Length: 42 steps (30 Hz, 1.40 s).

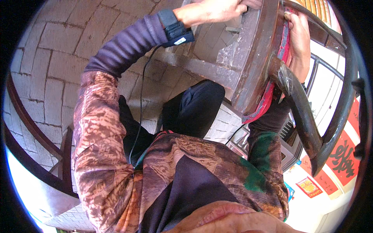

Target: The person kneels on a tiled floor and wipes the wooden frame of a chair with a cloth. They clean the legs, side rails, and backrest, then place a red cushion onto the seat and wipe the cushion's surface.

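Observation:
A dark wooden chair frame [253,61] is tilted in front of me, its brown finish worn. Along the edge of its curved rail runs a red and grey cloth strip [266,100], which hangs past the rail's lower end. My right hand [298,38] is behind that rail, thumb and fingers closed on the strip near the top. My left hand [215,11] reaches across to the near side of the rail with fingers curled. The picture's top edge cuts it off, so what it holds is hidden. Clear tape [285,77] wraps part of the rounded chair arm [306,116].
Grey paving bricks [61,58] form the floor. Another dark curved wooden frame [38,137] stands at left. A black cable [142,96] hangs from my left wrist band [174,27]. Red paper sheets with writing [344,160] and a grey appliance [291,145] are at right.

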Motion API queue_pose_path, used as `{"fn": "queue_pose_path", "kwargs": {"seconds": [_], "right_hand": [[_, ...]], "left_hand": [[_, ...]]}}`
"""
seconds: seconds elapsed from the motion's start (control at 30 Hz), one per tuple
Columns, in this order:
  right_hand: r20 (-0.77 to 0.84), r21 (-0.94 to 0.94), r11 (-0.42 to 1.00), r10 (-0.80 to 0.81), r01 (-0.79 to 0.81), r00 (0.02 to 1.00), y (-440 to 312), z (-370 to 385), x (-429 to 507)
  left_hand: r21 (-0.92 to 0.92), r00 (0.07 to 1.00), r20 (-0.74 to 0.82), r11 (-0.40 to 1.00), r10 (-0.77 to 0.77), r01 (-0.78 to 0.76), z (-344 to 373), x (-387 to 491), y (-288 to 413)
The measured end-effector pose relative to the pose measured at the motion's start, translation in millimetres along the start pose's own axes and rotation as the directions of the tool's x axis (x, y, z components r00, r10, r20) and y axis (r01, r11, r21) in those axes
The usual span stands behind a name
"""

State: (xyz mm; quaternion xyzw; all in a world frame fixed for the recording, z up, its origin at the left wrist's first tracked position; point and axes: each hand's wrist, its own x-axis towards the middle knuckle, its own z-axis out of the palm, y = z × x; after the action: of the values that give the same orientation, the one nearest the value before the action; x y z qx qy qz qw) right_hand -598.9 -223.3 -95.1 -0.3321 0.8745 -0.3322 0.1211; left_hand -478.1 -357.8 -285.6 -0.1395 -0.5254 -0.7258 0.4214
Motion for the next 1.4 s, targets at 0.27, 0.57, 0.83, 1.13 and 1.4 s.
{"fn": "queue_pose_path", "kwargs": {"seconds": [0.27, 0.57, 0.83, 1.13, 1.4], "right_hand": [[0.082, 0.095, 0.994, 0.044, -0.052, 0.996, -0.4, -4.0, 6.7], [0.071, 0.132, 0.991, -0.018, 0.008, 0.997, -12.7, 13.9, -13.4], [0.128, 0.350, 0.937, -0.027, -0.020, 0.991, -5.2, 9.1, 2.0], [0.062, 0.195, 0.981, -0.036, 0.023, 0.997, -36.9, 27.2, -22.6], [0.047, 0.171, 0.985, -0.034, 0.025, 0.998, -23.0, 15.8, -12.7]], "left_hand": [[0.084, 0.999, 0.027, 0.996, -0.046, 0.044, 11.2, -54.5, 60.4], [0.424, 0.988, 0.143, 0.899, 0.056, -0.112, 10.5, -83.6, 89.4], [0.382, 0.953, 0.299, 0.922, -0.052, -0.069, -25.8, -53.1, 85.3], [0.543, 0.992, 0.115, 0.834, 0.046, -0.102, -3.0, -44.3, 96.2], [0.424, 0.972, 0.237, 0.901, -0.009, -0.095, -38.7, -27.4, 78.0]]}}
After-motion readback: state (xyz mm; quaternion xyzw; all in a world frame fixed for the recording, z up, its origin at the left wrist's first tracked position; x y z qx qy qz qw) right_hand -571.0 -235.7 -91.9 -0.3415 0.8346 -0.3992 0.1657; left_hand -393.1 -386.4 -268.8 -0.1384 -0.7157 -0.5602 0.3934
